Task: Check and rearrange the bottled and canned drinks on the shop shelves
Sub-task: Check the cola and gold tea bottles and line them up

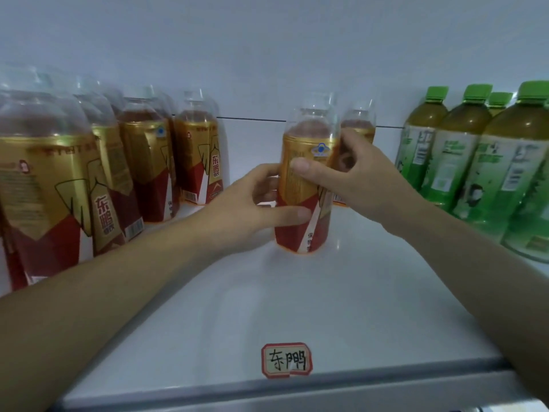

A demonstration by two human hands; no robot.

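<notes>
Gold-red bottles [59,179] crowd shelf [297,307] at L. Left hand [237,209] grips centre bottle [297,188] low, fingers curled round; bottle upright mid-shelf. Right hand [365,179] grips its upper part, thumb in front. Green-cap bottles [463,156] at R.

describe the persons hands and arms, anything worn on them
The left hand and right hand are both bare, with no gloves, rings, watch or bands in view. The left forearm and right forearm show no sleeves as far as the frame reaches. The visible thumbnails look short and unpainted.
</notes>
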